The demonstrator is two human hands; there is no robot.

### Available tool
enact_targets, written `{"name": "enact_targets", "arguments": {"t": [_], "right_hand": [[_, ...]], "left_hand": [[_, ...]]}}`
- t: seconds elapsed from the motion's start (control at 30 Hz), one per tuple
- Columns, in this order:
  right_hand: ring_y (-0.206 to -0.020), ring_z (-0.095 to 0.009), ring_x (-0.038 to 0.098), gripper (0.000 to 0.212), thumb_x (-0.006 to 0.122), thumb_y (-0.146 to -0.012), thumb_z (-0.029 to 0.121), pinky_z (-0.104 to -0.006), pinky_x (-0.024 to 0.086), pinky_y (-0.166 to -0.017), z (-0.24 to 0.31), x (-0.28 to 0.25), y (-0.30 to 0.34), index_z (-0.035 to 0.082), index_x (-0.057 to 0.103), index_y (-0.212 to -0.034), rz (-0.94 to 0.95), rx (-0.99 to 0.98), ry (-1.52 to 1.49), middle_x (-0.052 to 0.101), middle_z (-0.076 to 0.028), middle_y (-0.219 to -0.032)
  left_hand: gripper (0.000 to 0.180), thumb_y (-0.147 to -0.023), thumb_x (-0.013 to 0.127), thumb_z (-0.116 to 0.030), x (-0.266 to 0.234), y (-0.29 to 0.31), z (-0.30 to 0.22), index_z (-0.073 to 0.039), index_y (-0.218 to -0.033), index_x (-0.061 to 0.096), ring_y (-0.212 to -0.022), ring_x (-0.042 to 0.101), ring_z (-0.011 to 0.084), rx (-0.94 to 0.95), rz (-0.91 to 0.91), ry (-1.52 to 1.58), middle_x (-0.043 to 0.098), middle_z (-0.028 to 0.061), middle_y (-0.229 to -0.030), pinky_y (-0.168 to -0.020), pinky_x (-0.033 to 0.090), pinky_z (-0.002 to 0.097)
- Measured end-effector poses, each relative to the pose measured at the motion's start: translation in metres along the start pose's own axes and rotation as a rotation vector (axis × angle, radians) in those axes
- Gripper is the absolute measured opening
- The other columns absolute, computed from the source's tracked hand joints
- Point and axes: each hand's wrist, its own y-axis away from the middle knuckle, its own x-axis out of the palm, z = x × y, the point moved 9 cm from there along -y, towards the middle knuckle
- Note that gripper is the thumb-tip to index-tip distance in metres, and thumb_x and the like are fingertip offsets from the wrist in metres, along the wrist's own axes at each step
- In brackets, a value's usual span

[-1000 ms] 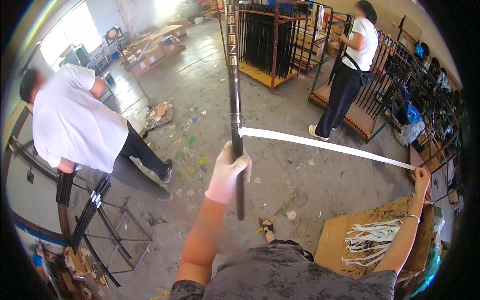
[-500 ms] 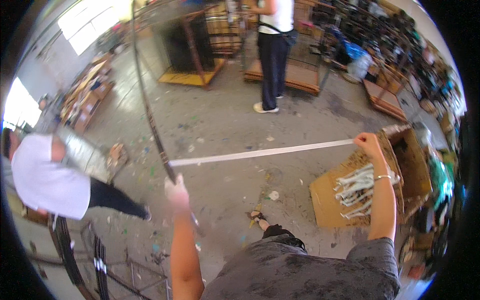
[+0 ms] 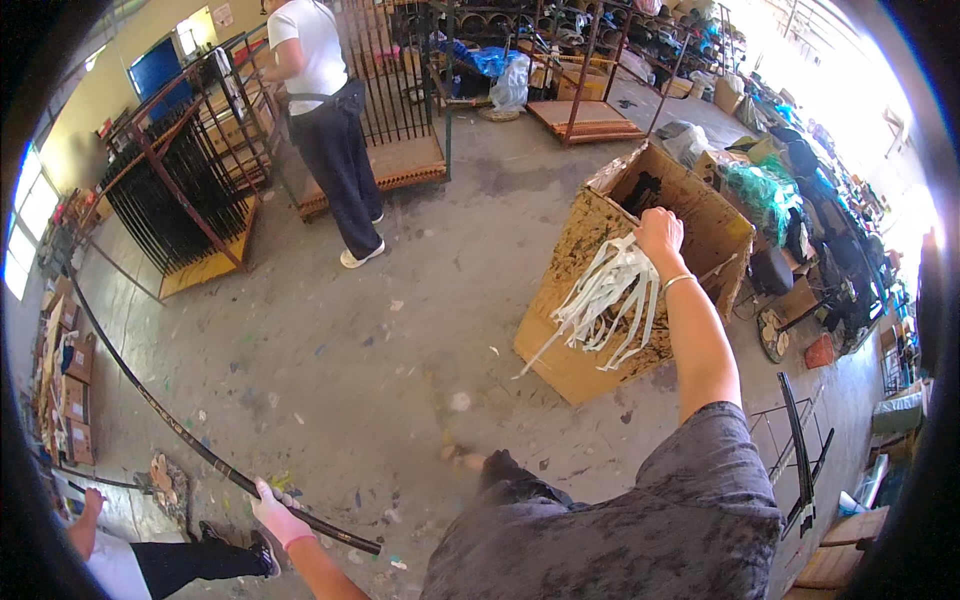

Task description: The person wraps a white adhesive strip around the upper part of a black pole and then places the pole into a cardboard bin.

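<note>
My left hand (image 3: 277,513), in a pale glove, is closed round a long, tapered black rod (image 3: 178,428) near its thick lower end. The rod slants up and away to the far left. My bare right hand (image 3: 660,234), a bangle at its wrist, is at the upper rim of an open cardboard box (image 3: 548,345). Its fingers are closed at the top of a bunch of white strips (image 3: 610,298) that hang down the box's outer side. Exactly how many strips the fingers grip is hidden.
A person (image 3: 335,130) in a white top stands near a rack of black rods (image 3: 180,205). Another person (image 3: 120,568) is at the lower left. Behind the box lie heaped bags (image 3: 765,195). A metal stand with black rods (image 3: 795,440) is at my right.
My view has turned right. The white strip that stretched between the rod and my right hand no longer spans there. My right hand has come to the strips at the box rim; my left keeps the rod.
</note>
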Motion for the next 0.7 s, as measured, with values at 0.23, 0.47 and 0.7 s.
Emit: {"name": "enact_targets", "arguments": {"t": [0.23, 0.47, 0.7], "right_hand": [[-0.106, -0.03, 0.063, 0.024, 0.061, -0.087, 0.02, -0.0436, 0.05, -0.084, -0.009, -0.007, -0.01, 0.01, 0.058, -0.11, 0.041, 0.106, 0.177, 0.068, -0.014, -0.106], [-0.105, -0.031, 0.057, 0.052, 0.07, -0.072, 0.0, -0.0433, 0.048, -0.089, 0.224, -0.146, 0.136, 0.007, 0.056, -0.121, -0.246, -0.972, -0.606, 0.059, -0.012, -0.114], [-0.107, -0.032, 0.06, 0.047, 0.074, -0.067, 0.013, -0.0416, 0.054, -0.083, 0.32, -0.227, 0.394, 0.018, 0.061, -0.112, -0.138, -1.948, -1.165, 0.056, -0.013, -0.122]], "left_hand": [[0.032, -0.097, 0.055, -0.037, 0.035, 0.011, 0.025, -0.016, -0.078, 0.04, -0.049, 0.028, 0.0081, -0.274, 0.191, 0.372, 0.035, -0.0053, -0.065, -0.042, 0.025, 0.0251], [0.039, -0.098, 0.054, -0.034, 0.109, 0.047, -0.01, -0.015, -0.068, 0.038, -0.048, 0.032, 0.0068, -0.372, 0.634, 0.786, 0.033, -0.0067, -0.058, -0.043, 0.029, 0.0231], [0.033, -0.093, 0.063, -0.036, 0.13, 0.053, -0.009, -0.011, -0.073, 0.051, -0.053, 0.051, 0.0108, -0.732, 0.575, 1.199, 0.05, -0.0027, -0.062, -0.05, 0.048, 0.0246]]}}
